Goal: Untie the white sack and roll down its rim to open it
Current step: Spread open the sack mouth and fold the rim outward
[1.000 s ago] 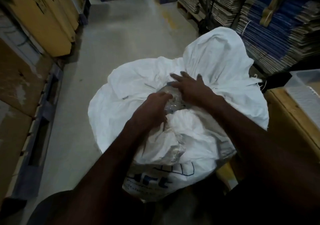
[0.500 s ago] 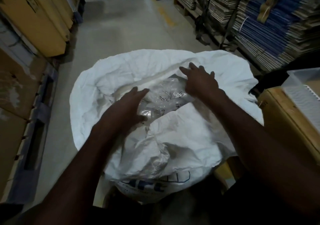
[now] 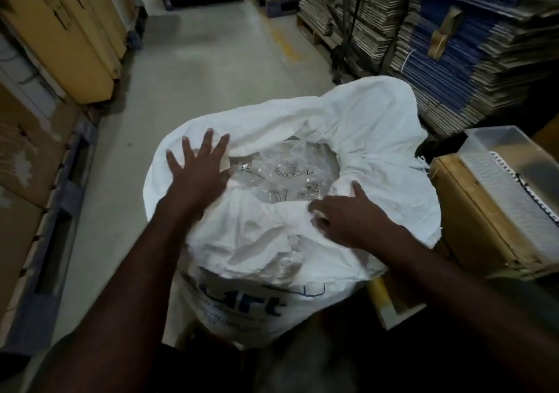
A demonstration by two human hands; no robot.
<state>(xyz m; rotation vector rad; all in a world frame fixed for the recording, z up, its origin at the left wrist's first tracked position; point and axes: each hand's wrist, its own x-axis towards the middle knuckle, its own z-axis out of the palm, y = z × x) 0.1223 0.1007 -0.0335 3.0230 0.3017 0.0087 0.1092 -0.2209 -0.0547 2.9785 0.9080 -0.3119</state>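
You are past the untying and into the rolling. The white sack [image 3: 272, 241] stands upright just in front of you on the floor, its mouth already spread, with clear plastic [image 3: 287, 175] showing inside. Your right hand [image 3: 348, 220] pinches a fold of the near rim with curled fingers. Your left hand [image 3: 196, 171] lies flat on the left rim, fingers straight and spread. Further off, the far rim [image 3: 363, 105] stands bunched high; next, I judge, you need to turn that part outward and down.
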